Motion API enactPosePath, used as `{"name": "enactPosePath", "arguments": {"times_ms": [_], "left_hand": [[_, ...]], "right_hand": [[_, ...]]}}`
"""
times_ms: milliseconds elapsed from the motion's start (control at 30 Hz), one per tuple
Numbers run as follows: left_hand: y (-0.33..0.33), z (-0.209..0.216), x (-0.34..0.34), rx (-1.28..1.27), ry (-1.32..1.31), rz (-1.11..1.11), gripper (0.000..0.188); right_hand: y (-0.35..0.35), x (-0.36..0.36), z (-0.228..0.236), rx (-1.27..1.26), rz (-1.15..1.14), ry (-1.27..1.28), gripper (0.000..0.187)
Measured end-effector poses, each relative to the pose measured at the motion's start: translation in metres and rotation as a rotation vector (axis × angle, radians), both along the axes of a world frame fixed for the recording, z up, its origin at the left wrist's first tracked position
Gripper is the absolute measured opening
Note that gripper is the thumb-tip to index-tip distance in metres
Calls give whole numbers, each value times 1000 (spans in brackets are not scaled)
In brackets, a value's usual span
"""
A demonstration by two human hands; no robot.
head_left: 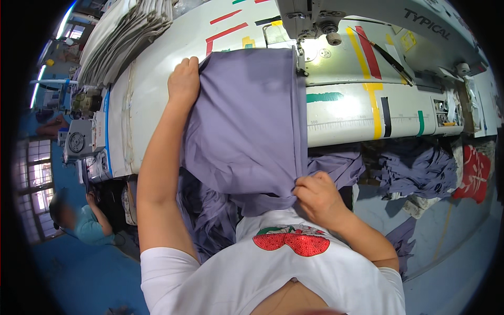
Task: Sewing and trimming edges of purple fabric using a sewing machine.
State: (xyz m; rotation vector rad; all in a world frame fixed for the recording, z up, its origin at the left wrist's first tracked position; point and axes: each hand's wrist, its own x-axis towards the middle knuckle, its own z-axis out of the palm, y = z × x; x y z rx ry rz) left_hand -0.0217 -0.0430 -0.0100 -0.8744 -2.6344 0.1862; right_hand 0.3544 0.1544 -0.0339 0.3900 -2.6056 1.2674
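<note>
A purple-grey piece of fabric (241, 115) lies spread over the table of a sewing machine (378, 31). Its right edge, folded along its length, runs up to the presser foot (301, 65), where the far corner sits close beside or under the foot. My left hand (184, 81) is closed on the fabric's far left corner. Near my body, my right hand (317, 197) pinches the near end of the folded right edge. The near part of the fabric hangs over the table's front edge toward my lap.
More purple-grey fabric (210, 220) hangs at my lap, and a bundle (417, 168) lies below the table at right. Tweezers (388, 56) rest on the machine bed. Stacked pale sheets (126, 37) stand at far left. Another person (89, 223) sits at left.
</note>
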Motion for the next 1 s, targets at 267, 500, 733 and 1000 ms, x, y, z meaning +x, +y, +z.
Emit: {"name": "enactPosePath", "arguments": {"times_ms": [267, 500, 733, 1000], "left_hand": [[108, 16, 111, 330, -258, -778, 31], [134, -9, 95, 422, -496, -724, 32], [131, -16, 97, 599, -432, -743, 13], [121, -13, 122, 559, -580, -644, 12]], "right_hand": [[58, -50, 39, -22, -254, 69, 17], [94, -172, 16, 329, -532, 208, 16], [94, -185, 11, 481, -430, 209, 14], [94, -183, 12, 578, -417, 230, 13]]}}
